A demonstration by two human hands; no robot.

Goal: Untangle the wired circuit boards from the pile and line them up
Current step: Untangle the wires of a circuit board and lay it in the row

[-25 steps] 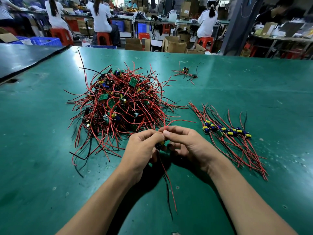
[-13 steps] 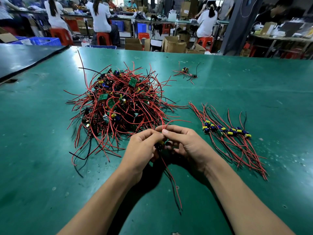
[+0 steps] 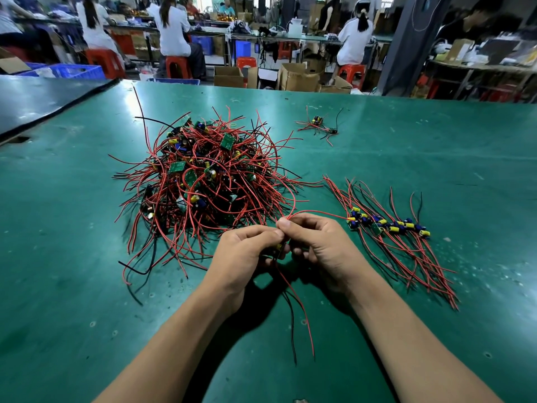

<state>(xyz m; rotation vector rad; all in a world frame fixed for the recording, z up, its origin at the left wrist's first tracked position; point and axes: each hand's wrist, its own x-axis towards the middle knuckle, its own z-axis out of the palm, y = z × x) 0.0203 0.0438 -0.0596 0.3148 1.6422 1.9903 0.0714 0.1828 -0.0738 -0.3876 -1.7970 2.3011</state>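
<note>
Step in hand: freeing one board [image 3: 279,247] at near edge of pile [image 3: 203,181].
Left hand [image 3: 247,251] pinched board (mostly hidden), just above bench [image 3: 87,286].
Right hand [image 3: 322,245] fingers [image 3: 296,225] pinched its red wire [image 3: 293,199], which looped back toward pile.
Next, I judge: draw loop clear gently, then lay board at near end of row [image 3: 389,225].

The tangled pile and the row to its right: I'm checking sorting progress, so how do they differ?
The pile is heaped, wires crossing every way; the row lies flat, wires roughly parallel. The pile holds far more boards than the row. Pile boards face all ways; row boards sit side by side in a line. Both are small boards with red and black wires on the green table.
</note>
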